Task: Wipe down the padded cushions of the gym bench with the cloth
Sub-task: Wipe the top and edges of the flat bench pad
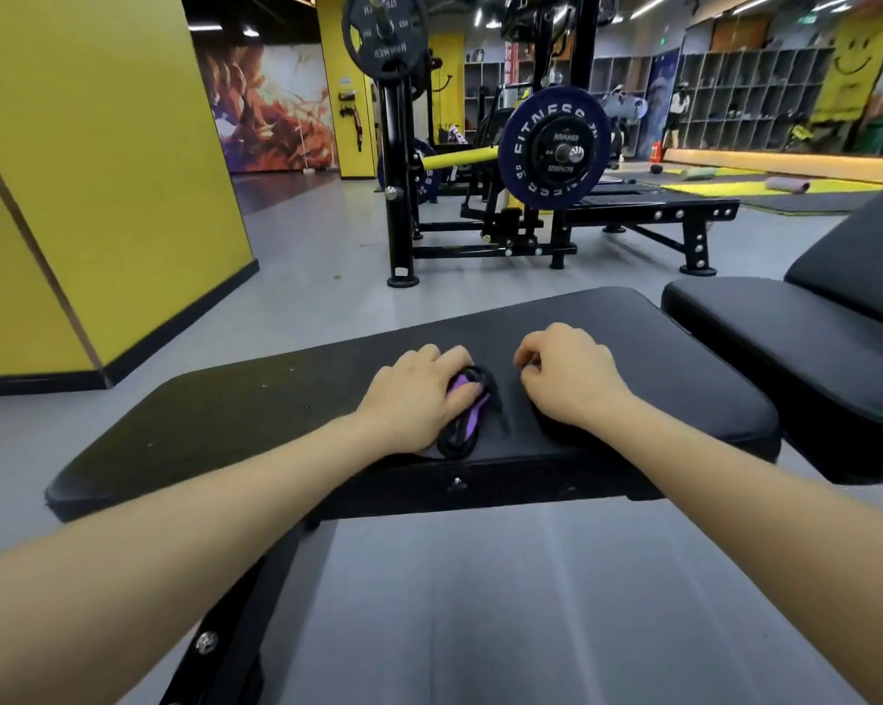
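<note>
Fingers [457, 358] of left hand [409, 394] curled over black-and-purple cloth [467, 414], pressing it onto long black bench cushion [256, 399], near cushion's middle. Right hand [569, 379] just beside cloth, apart from it; fingers curled under, pinching at something too small to tell. Second cushion [785, 343] at right. Barbell plate [551, 150] on rack beyond.

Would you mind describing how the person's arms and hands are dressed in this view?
Both forearms are bare as far as the frame shows, with no sleeves in view. The left hand and the right hand wear no gloves, and no watch, wristband or ring is visible on either.
</note>
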A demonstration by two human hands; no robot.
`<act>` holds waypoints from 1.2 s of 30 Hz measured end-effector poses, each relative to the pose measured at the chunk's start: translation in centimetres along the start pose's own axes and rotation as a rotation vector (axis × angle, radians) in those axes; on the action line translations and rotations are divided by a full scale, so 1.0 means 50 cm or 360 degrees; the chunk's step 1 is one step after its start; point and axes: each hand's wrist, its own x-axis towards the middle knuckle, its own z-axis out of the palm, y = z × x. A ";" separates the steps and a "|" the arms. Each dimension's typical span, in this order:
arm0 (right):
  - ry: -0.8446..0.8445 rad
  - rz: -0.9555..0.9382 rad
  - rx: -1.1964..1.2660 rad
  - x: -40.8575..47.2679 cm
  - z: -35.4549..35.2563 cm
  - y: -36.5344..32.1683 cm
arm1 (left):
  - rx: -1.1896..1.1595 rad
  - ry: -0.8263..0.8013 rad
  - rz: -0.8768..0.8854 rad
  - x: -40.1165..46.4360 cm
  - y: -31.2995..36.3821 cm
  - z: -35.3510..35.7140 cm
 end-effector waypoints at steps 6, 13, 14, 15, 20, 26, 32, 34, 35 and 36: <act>0.0133 -0.0049 -0.0080 -0.057 -0.013 0.018 | 0.0080 0.0032 -0.0532 0.103 -0.019 0.029; 0.0212 0.0036 0.0130 -0.076 -0.016 0.033 | -0.0033 0.0002 -0.0283 0.000 0.045 -0.001; 0.0220 0.0049 0.0158 -0.075 -0.015 0.030 | -0.0038 0.0008 -0.0196 -0.023 0.064 -0.007; 0.0224 0.0053 0.0170 -0.076 -0.013 0.026 | -0.0037 0.0017 -0.0125 -0.043 0.079 -0.012; 0.0260 0.0024 0.0139 -0.088 -0.022 0.039 | -0.0077 0.0008 -0.0100 -0.030 0.096 -0.017; 0.0321 0.0115 0.0220 -0.089 -0.027 0.032 | -0.0091 -0.0017 -0.0136 0.047 0.132 0.007; 0.0210 0.0012 0.0122 -0.087 -0.009 -0.002 | -0.0130 -0.0031 -0.0110 -0.084 -0.007 -0.023; 0.0175 -0.0014 0.0148 -0.087 -0.002 -0.014 | -0.0052 -0.0031 -0.0272 -0.117 -0.066 -0.034; 0.0166 -0.0017 0.0160 -0.087 0.000 -0.015 | -0.0005 -0.0013 -0.0357 -0.125 -0.083 -0.036; 0.0161 -0.0009 0.0173 -0.086 0.000 -0.014 | 0.0046 0.0011 -0.0434 -0.126 -0.089 -0.036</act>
